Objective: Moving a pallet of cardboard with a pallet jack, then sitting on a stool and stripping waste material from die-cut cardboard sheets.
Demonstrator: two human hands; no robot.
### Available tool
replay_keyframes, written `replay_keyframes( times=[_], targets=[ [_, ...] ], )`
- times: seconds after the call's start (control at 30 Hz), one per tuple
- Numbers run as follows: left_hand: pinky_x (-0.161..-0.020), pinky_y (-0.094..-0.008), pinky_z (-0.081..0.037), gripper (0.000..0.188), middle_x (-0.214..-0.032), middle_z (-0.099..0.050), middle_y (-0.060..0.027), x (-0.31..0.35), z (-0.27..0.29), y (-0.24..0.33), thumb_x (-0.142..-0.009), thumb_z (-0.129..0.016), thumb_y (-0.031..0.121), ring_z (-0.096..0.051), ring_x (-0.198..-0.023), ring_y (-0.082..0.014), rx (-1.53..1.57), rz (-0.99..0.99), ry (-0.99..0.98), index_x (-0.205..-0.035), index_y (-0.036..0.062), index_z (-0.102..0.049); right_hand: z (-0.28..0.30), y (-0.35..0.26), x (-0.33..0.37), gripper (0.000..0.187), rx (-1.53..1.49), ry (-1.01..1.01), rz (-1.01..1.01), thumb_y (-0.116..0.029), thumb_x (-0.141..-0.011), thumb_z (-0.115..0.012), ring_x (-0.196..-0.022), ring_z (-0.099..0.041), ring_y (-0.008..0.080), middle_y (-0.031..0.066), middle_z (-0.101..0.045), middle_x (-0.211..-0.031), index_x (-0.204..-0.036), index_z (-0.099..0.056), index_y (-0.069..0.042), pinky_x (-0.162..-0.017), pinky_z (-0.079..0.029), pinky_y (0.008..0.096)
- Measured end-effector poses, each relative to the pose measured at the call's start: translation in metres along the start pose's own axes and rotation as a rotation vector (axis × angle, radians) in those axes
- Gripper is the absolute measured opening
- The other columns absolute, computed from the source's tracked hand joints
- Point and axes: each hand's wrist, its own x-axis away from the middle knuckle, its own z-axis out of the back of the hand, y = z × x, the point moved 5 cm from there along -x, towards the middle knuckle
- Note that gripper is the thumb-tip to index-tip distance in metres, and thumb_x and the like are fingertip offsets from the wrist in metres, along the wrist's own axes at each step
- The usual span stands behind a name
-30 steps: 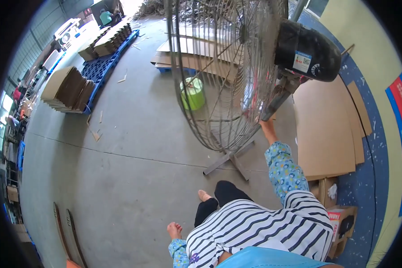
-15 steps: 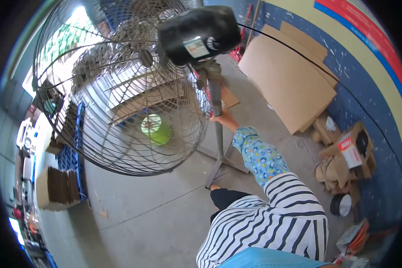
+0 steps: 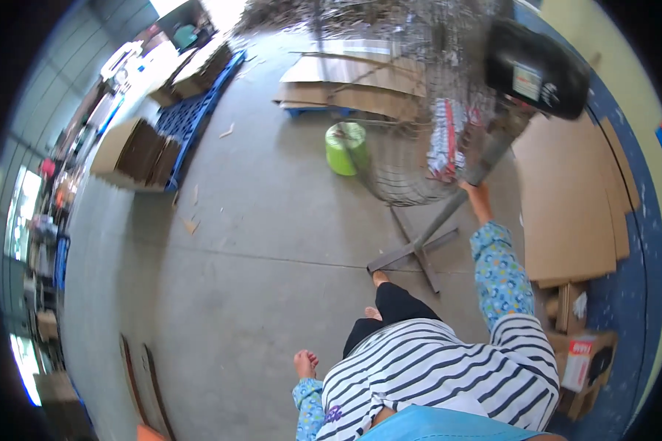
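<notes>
A large black pedestal fan stands in front of me on the right, its wire cage smeared by motion. My right hand is closed round the grey pole below the motor. The pole leans over to the right, and its crossed metal base is on the floor by my foot. Low beside my body, my left hand hangs with its fingers curled in and nothing seen in them. Patterned blue sleeves cover both forearms.
Beyond the fan are a green bin and flat cardboard on a pallet. Cardboard sheets lean against the right wall. Stacked cartons stand by a blue pallet at the left. A black cord runs along the wall.
The fan has swung from upper left to the right, and its pole has gone from near upright to tilted. My right hand keeps its grip. My left hand has come into view.
</notes>
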Motion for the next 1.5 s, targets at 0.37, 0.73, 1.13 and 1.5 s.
replay_keyframes(
  times=[0.37,0.73,1.13,1.5],
  targets=[
    [-0.048,-0.0276,-0.048,0.016,-0.074,-0.056,-0.0054,-0.005,0.006,-0.035,-0.084,-0.052,0.015,-0.056,-0.06,-0.0145,0.001,0.114,0.097,-0.097,0.0052,-0.051,0.01,0.037,-0.012,0.043,0.087,-0.067,0.008,-0.029,-0.07,-0.075,-0.087,-0.056,0.0168,0.0016,-0.062,-0.089,-0.102,-0.063,-0.003,-0.083,-0.042,0.032],
    [-0.052,-0.0231,-0.047,0.024,-0.076,-0.056,-0.0042,-0.096,-0.19,0.163,-0.084,-0.056,0.013,-0.056,-0.06,-0.0104,-0.178,-0.266,-0.218,-0.104,-0.0006,-0.055,-0.044,0.189,0.108,0.027,0.558,0.321,-0.205,-0.024,-0.074,-0.067,-0.07,-0.058,0.0231,0.0138,-0.058,-0.075,-0.083,-0.059,0.0,-0.065,-0.047,0.0416],
    [-0.057,-0.0254,-0.048,0.029,-0.085,-0.059,-0.0072,-0.252,-0.184,0.286,-0.082,-0.055,0.012,-0.058,-0.066,-0.0123,-0.203,-0.185,-0.243,-0.109,0.001,-0.052,-0.349,0.083,0.12,0.017,0.253,-0.584,-0.877,-0.019,-0.078,-0.064,-0.048,-0.048,0.0114,0.003,-0.052,-0.063,-0.08,-0.053,-0.006,-0.04,-0.038,0.0274],
    [-0.049,-0.0241,-0.045,0.02,-0.073,-0.056,-0.0055,-0.405,-0.083,0.416,-0.084,-0.051,0.01,-0.054,-0.059,-0.012,-0.375,0.087,-0.018,-0.103,0.0009,-0.051,-0.551,0.03,-0.024,0.024,0.186,-0.483,-0.94,-0.025,-0.084,-0.06,-0.057,-0.059,0.0157,0.0066,-0.058,-0.075,-0.093,-0.051,-0.005,-0.049,-0.051,0.0303]
  ],
)
